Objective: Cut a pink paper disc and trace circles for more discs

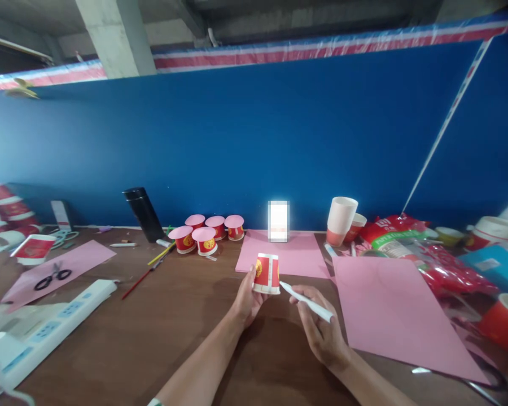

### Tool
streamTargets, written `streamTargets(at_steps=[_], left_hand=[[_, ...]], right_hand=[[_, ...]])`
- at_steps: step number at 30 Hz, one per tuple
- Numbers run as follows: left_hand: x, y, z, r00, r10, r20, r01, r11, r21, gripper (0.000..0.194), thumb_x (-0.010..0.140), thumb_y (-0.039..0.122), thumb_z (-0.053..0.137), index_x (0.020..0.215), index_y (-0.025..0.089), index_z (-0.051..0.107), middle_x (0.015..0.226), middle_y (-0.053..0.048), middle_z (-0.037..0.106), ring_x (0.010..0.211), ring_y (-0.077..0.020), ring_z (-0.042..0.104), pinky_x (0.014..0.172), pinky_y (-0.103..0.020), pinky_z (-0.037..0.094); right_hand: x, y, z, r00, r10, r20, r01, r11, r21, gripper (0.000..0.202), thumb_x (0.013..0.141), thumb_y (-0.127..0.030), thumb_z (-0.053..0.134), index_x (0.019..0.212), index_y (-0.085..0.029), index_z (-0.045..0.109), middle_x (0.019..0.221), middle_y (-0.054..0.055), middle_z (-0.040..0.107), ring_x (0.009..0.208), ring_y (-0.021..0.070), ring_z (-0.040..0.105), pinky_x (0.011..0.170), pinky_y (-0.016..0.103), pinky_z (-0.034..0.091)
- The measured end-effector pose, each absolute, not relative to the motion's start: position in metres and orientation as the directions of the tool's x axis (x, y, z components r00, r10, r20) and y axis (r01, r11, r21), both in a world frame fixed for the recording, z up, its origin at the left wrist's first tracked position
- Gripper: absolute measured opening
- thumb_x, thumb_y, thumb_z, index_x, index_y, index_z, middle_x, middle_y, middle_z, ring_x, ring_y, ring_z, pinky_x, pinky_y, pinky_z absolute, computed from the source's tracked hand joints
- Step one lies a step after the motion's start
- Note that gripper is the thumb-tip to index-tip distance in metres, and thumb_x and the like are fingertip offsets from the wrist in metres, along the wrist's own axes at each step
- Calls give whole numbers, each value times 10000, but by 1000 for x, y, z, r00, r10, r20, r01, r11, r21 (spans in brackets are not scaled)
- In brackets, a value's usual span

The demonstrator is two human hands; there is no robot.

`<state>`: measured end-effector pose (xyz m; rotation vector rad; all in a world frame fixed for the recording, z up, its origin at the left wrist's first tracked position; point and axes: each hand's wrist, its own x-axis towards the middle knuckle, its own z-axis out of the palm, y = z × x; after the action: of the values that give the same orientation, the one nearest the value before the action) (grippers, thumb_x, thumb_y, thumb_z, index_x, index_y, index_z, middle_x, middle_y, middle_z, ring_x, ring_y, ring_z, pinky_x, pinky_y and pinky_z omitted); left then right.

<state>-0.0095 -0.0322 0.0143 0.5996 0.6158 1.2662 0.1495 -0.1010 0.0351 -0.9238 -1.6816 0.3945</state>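
Note:
My left hand (248,299) is closed around a red and white paper cup (267,273) with a yellow emblem. The cup is upside down, its wide white rim facing the table. In my right hand (322,327) is a slim white pen (308,303), gripped between the fingers. Its tip points left and sits close to the cup's lower right side; whether they touch, I cannot tell. Behind my hands lies a pink sheet (283,254). Back left of the cup stand several red cups (206,245) topped with pink paper discs.
A larger pink sheet (400,299) lies at right, beside stacked white cups (342,217) and a red plastic bag (392,234). Leftward are a black bottle (144,214), scissors (53,276) and a power strip (55,324). A blue partition (245,141) closes off the back.

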Motion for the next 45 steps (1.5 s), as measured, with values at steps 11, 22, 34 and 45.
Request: streamTargets(at_steps=[11, 22, 34, 45], left_hand=[[-8, -34, 11, 186, 981, -54, -666, 167, 727, 265, 767, 386, 600, 871, 143, 609, 840, -56, 660, 764, -161, 611, 731, -295, 474], [-6, -35, 12, 197, 980, -28, -650, 152, 744, 224, 751, 377, 623, 798, 160, 597, 743, 0, 596, 656, -101, 534, 679, -235, 412], [-4, -36, 14, 200, 978, -56, -656, 176, 734, 187, 746, 332, 636, 797, 160, 584, 752, -3, 603, 669, -97, 541, 648, -204, 406], [-4, -35, 15, 176, 982, -72, -644, 170, 746, 228, 728, 365, 639, 816, 160, 590, 781, -18, 625, 686, -119, 561, 681, -240, 435]], right_hand=[[150, -97, 29, -196, 703, 683, 385, 696, -606, 245, 856, -136, 429, 1076, -198, 518, 912, 93, 592, 833, 213, 571, 739, 362, 482], [150, -96, 33, -227, 702, 674, 381, 702, -602, 268, 857, -154, 435, 1105, -197, 525, 926, 81, 603, 829, 207, 578, 739, 347, 478], [151, -94, 28, -215, 718, 662, 389, 685, -617, 278, 853, -128, 437, 1100, -214, 531, 915, 65, 599, 827, 203, 564, 740, 352, 458], [150, -94, 29, -192, 712, 675, 409, 684, -605, 225, 855, -148, 428, 1043, -198, 542, 888, 67, 612, 801, 193, 576, 731, 339, 471]])
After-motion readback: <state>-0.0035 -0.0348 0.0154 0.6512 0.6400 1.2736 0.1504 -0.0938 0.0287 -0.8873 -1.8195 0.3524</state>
